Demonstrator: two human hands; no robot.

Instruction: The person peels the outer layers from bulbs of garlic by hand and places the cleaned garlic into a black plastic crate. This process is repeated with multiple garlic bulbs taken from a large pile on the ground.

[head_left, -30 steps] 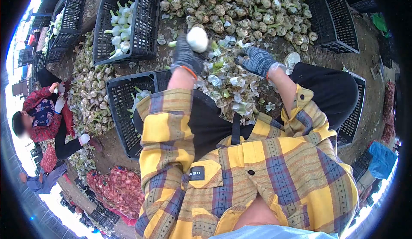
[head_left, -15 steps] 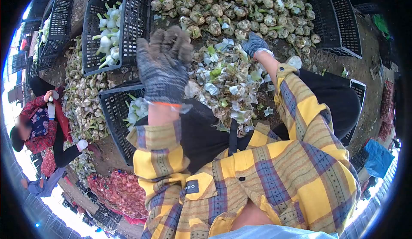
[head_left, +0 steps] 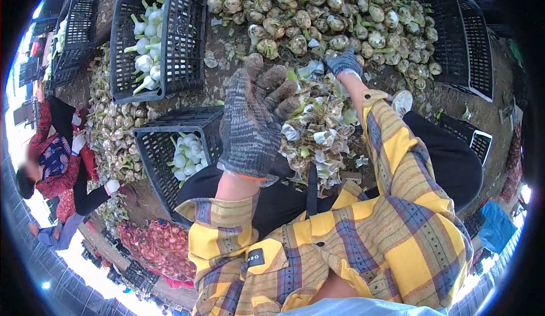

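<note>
Left hand (head_left: pixel 252 126) now empty, fingers loose, the peeled bulb gone; my right hand (head_left: pixel 343 63) reaches the unpeeled pile (head_left: pixel 335 15), its grip I cannot tell

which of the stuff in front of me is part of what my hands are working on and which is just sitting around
In hand:
right hand reaching to the unpeeled bulb pile
left hand, raised and open
peel heap
near crate holding peeled bulbs

Lying about:
far crate
empty crate
red onion sacks
another person
</note>
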